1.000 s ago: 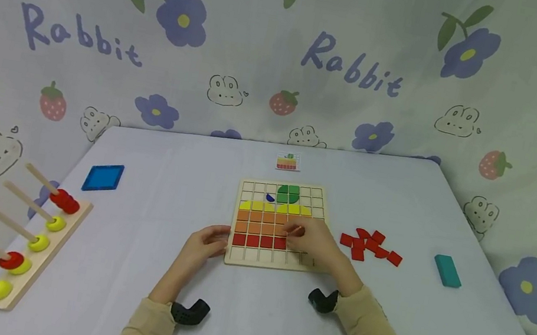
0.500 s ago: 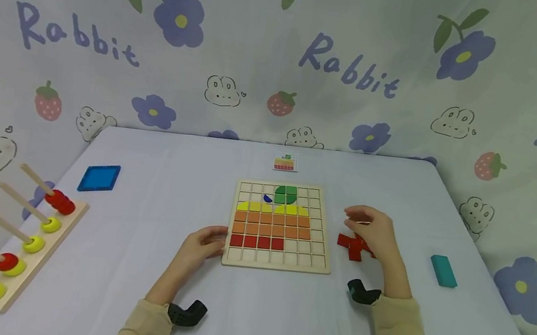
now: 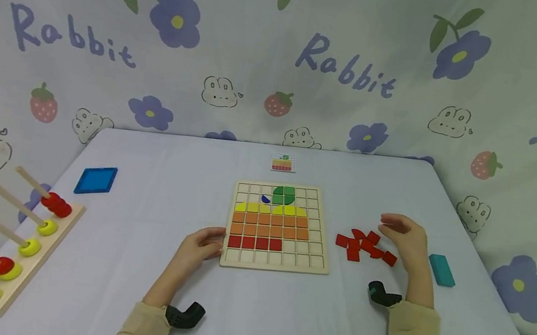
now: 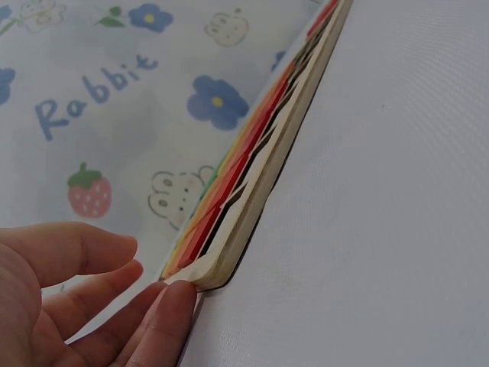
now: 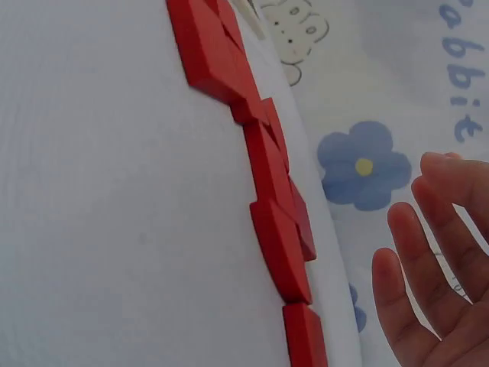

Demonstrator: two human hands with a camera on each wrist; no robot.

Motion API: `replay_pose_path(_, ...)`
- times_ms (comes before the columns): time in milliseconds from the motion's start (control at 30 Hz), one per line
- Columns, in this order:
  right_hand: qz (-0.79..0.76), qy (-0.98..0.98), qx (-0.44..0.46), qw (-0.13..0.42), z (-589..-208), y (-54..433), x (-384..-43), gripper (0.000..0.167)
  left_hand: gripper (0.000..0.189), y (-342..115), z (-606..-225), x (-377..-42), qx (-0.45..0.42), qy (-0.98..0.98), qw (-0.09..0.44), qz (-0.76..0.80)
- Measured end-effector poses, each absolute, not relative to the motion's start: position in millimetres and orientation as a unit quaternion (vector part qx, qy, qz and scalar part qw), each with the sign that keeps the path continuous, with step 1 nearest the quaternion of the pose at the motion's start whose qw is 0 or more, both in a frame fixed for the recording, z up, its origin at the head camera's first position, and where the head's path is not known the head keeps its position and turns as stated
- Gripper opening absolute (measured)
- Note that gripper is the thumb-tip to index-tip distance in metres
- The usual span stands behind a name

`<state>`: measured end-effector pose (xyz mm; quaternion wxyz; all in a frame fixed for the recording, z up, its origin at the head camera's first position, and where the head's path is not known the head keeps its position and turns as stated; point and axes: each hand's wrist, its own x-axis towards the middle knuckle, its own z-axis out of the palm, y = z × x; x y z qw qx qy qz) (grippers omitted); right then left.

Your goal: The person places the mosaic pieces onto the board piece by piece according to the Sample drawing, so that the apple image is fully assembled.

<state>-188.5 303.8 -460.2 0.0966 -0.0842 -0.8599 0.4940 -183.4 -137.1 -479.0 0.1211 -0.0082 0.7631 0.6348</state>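
Note:
A wooden grid board (image 3: pixel 255 257) lies mid-table, its cells partly filled with green, blue, yellow, orange and red tiles. At its lower left corner rests my left hand (image 3: pixel 201 244), loosely bent; the left wrist view shows fingertips (image 4: pixel 180 300) against the board's corner. My right hand (image 3: pixel 405 239) hovers just right of a loose cluster of red tiles (image 3: pixel 367 245). In the right wrist view its relaxed fingers (image 5: pixel 405 229) are apart, with nothing between them, beside the line of red tiles.
Behind the board stands a small picture card (image 3: pixel 284 162). A teal block (image 3: pixel 441 270) lies at the right. On the left are a blue tray (image 3: pixel 96 180) and a wooden peg stand (image 3: pixel 33 261) with red and yellow rings.
My right hand has left the board's red row, passed over the loose red tiles and moved to their right. My left hand stays at the board's corner.

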Motion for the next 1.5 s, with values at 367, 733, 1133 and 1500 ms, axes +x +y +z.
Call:
replay_pose_path(367,0.464,-0.879,-0.106,0.002,-474.8,312.9,-190.8,0.045,0.039,-137.1,-469.4,-178.3,-0.007,0.765,0.127,0.632)
replay_pose_path(733,0.376,-0.925,-0.054,-0.015,-478.0,305.9,-196.1,0.044,0.038,-139.6,-485.2,-180.6,-0.014,0.764,0.118,0.634)
replay_pose_path(1133,0.464,-0.884,-0.041,0.034,-470.0,297.9,-195.1,0.037,0.037,-138.6,-486.5,-180.9,-0.013,0.764,0.120,0.634)
replay_pose_path(1500,0.576,-0.817,0.018,-0.032,-454.2,226.5,-207.9,0.036,0.038,-138.2,-483.9,-183.0,-0.011,0.761,0.123,0.637)
